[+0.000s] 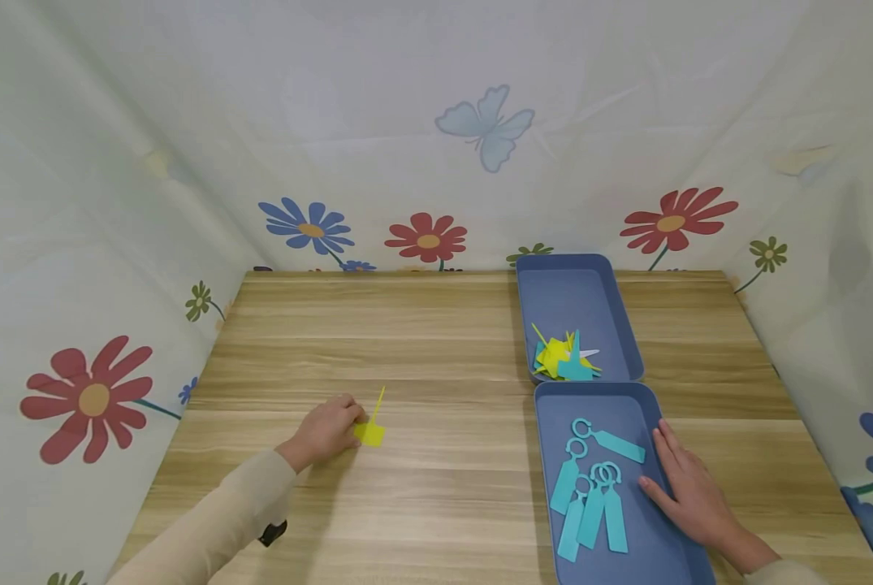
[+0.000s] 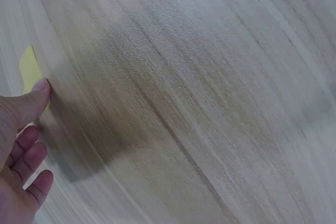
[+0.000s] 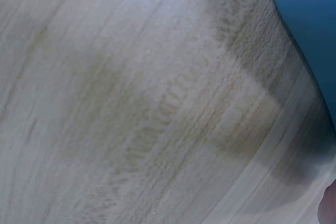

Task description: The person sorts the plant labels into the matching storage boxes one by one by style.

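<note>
My left hand [image 1: 328, 431] pinches a yellow T-shaped plant label [image 1: 371, 434] between thumb and fingers, its thin stem pointing up and away over the left part of the table. In the left wrist view the thumb presses on the yellow label [image 2: 30, 72], of which only part shows. My right hand [image 1: 692, 491] rests with fairly straight fingers against the right rim of the near blue tray [image 1: 655, 540]. Inside that tray lie several turquoise hook-ring tags [image 1: 615, 520]. The right wrist view has only a fingertip [image 3: 328, 205] and the blue tray's side [image 3: 310, 19].
Touching the near tray's back edge is a second blue tray [image 1: 568, 292]. A pile of yellow, turquoise and white T-shaped labels [image 1: 556, 357] sits in its front end. The wood-grain table [image 1: 407, 325] meets a flower-printed curtain [image 1: 378, 146] at the back and sides.
</note>
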Available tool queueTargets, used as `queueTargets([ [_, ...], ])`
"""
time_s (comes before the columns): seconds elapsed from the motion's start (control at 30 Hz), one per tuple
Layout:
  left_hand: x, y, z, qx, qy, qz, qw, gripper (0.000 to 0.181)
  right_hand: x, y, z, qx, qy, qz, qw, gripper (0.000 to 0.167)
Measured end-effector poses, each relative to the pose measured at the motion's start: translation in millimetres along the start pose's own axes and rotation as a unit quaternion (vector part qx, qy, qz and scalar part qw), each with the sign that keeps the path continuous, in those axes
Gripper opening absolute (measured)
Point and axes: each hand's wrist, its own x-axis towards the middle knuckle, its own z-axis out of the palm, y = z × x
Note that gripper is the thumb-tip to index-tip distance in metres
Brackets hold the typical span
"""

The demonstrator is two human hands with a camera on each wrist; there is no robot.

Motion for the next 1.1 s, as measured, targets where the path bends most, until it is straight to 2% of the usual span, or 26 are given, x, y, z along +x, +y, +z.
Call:
queueTargets([
  [0.2, 4.1, -0.1, 0.3, -0.002, -0.021, -0.011, 0.9997, 0.030, 0.2, 0, 0, -0.001, 0.003, -0.003, 1.0000, 0.072],
  [0.5, 9.0, 1.7, -6.6, -0.010, -0.064, -0.026, 0.9976, 0.029, 0.1, 0, 1, -0.004, 0.002, -0.002, 1.0000, 0.073],
  [0.87, 16.0, -2.3, -10.2, -0.027, -0.093, -0.033, 0.9947, 0.031, 1.1, 1, 0, 0.000, 0.004, -0.006, 1.0000, 0.072],
  [1.0, 23.8, -4.8, -14.2, -0.010, -0.078, -0.028, 0.9965, 0.048, 0.8, 1, 0, -0.002, 0.002, -0.006, 1.0000, 0.072],
  [1.1, 28.2, -4.9, -17.4, 0.010, -0.060, -0.002, 0.9981, 0.079, 0.8, 0, 1, -0.005, 0.003, -0.007, 1.0000, 0.072],
])
